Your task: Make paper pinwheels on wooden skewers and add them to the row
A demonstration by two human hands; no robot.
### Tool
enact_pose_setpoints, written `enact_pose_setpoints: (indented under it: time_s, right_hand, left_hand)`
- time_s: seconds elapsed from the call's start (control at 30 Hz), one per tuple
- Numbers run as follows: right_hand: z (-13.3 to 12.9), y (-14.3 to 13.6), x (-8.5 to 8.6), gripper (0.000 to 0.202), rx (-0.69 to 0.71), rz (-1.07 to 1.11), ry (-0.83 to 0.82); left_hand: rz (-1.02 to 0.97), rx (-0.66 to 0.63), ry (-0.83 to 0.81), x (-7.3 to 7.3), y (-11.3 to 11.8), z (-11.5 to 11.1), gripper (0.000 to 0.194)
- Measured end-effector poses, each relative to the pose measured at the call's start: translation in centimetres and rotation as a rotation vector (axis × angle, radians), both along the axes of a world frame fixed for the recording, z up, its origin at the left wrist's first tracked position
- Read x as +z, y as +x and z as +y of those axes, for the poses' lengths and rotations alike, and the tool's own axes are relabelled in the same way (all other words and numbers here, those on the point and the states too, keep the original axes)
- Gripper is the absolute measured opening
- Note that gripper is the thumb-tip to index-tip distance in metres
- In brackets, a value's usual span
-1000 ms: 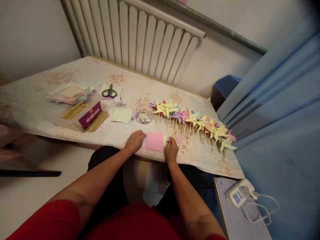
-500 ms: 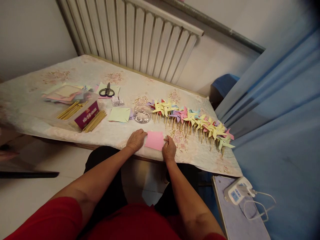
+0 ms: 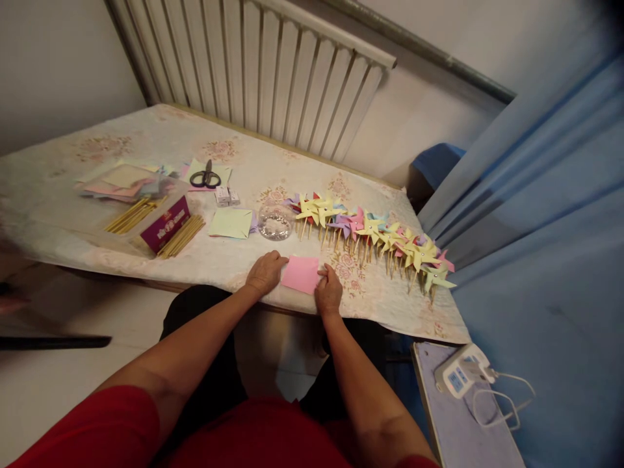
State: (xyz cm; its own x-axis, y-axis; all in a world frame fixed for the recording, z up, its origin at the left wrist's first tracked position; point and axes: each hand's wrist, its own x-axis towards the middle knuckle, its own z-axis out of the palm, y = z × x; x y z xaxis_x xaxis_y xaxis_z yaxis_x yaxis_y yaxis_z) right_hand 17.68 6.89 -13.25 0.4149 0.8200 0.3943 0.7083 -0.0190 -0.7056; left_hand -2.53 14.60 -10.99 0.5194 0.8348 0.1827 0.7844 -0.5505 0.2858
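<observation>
The pink paper [image 3: 301,275] lies at the desk's [image 3: 383,300] six o'clock edge; left hand [image 3: 266,272] at its nine, right hand [image 3: 329,290] at its three, both curled, likely steadying it; whether they pinch, I cannot tell; pinwheels [image 3: 371,228] lie toward two, presumably sparing their blades.

- Near edge of table [image 3: 390,309]: paper square [image 3: 301,275], between left hand [image 3: 266,273] and right hand [image 3: 329,290].
- Behind it, slightly left: dish [image 3: 276,209].
- Right of dish: pinwheels [image 3: 373,229].
- Left of dish: paper stack [image 3: 230,223]; behind that, small boxes [image 3: 227,196], then scissors [image 3: 207,175] on sheets [image 3: 223,172].
- Farther left: stick bundles [image 3: 181,237].
</observation>
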Motion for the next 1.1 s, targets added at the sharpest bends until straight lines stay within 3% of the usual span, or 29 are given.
enact_pose_setpoints:
  time_s: [0.23,0.47,0.67,0.87,1.1]
  right_hand:
    - [-0.2,-0.1,0.0,0.045,-0.090,0.037,0.016]
    - [-0.3,0.0,-0.4,0.043,-0.043,0.042,-0.004]
    - [-0.3,0.0,-0.6,0.041,-0.095,0.063,0.008]
    - [-0.3,0.0,-0.8,0.043,-0.022,0.023,0.025]
    - [-0.2,0.0,-0.7,0.043,-0.061,0.002,0.017]
  left_hand:
    - [-0.070,0.042,0.013,-0.4,-0.6,-0.6,0.028]
    - [-0.117,0.004,0.008,-0.7,-1.1,-1.6,0.028]
    - [-0.160,-0.010,-0.007,-1.1,-1.3,-1.4,0.028]
    - [-0.198,-0.035,-0.007,-1.7,-1.4,-1.2,0.029]
    - [-0.219,-0.032,-0.011,-1.6,-1.4,-1.2,0.030]
